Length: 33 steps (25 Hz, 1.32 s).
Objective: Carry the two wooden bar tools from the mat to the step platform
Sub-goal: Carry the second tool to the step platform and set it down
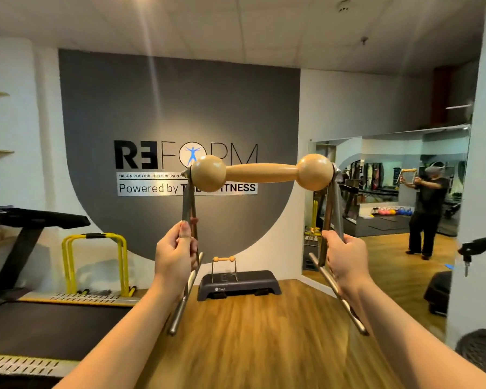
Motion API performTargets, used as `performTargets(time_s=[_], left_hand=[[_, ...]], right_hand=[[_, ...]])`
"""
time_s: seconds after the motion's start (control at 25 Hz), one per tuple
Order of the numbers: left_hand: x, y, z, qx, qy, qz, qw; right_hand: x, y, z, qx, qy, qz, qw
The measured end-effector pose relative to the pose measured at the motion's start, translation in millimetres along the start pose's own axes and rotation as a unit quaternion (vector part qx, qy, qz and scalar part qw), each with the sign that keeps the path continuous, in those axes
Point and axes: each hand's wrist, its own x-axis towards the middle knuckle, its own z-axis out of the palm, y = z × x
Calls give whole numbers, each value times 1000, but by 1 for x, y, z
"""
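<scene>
Wooden bar tool (261,172) held aloft, left hand (174,254) and right hand (345,256) clenched around its metal legs.

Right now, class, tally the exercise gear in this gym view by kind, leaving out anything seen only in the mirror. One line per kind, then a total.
Wooden bar tools: 2, one held up, one on the step platform
Step platforms: 1
Yellow hurdle frames: 2
Treadmills: 1
Total: 6
</scene>
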Motion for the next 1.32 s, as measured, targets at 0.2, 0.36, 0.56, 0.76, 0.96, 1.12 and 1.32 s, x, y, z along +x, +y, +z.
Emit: performTargets(time_s=[0.2, 0.36, 0.56, 0.76, 0.96, 1.12, 1.32], left_hand=[[98, -98, 48, 20, 6, 21, 1000], [180, -175, 75, 31, -6, 35, 999], [310, -271, 122, 39, -1, 34, 999], [415, -371, 170, 23, 0, 21, 1000], [506, -474, 231, 23, 12, 2, 1000], [585, -551, 287, 29, 43, -29, 998], [667, -639, 331, 37, 55, -44, 997]], right_hand=[[122, 67, 43, 25, 4, 3, 1000], [211, 117, 85, 18, -13, -6, 1000], [347, 163, 147, 10, 21, -29, 999], [474, 220, 191, 10, 39, -33, 999], [613, 295, 222, 12, 35, -9, 999], [740, 350, 250, -1, -2, 11, 1000], [859, 408, 293, -27, -2, -4, 1000]])
